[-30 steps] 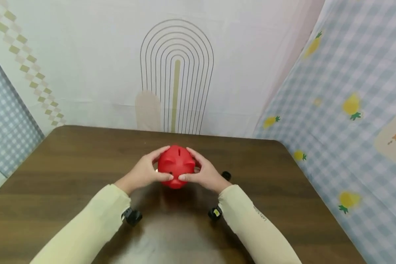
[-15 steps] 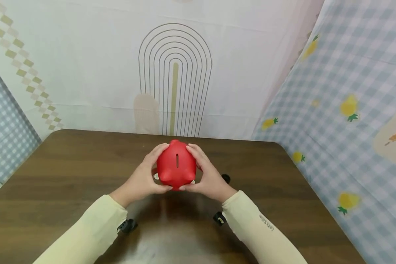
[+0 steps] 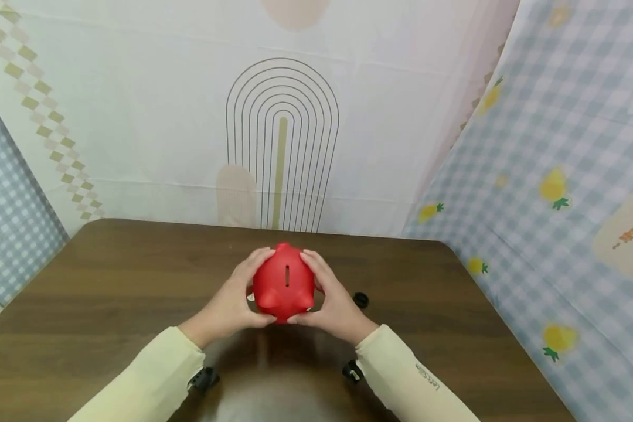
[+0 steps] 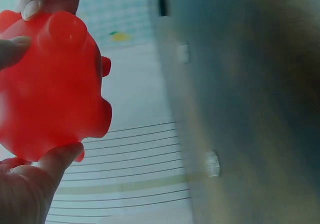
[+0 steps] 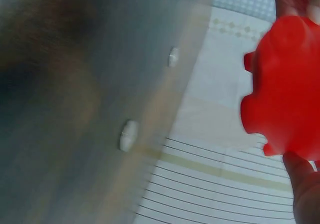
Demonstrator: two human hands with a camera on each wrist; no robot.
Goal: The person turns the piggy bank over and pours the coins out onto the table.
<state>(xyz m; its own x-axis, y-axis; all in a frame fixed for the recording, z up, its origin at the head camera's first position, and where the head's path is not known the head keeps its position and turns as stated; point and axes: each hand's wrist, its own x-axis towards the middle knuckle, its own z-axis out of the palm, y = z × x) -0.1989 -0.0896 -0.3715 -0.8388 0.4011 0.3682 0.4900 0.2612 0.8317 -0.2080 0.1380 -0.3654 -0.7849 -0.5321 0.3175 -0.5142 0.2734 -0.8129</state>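
A red piggy bank is held between both hands, its coin slot facing up toward the head camera. My left hand grips its left side, the thumb on the near face and the fingers over the far side. My right hand grips the right side in the same way. Both wrist views show the piggy bank raised off the table, with its stubby red legs visible. Two small whitish discs lie on the table beneath and beyond it, mostly hidden by the hands and bank in the head view.
A black round piece lies on the brown wooden table, right of the right hand. A white patterned cloth hangs behind the table. Blue checked cloth borders the right side.
The piggy bank has tipped: its snout faced me a second ago, and now its top and slot do. Both hands keep their hold. The head view has shifted slightly upward.
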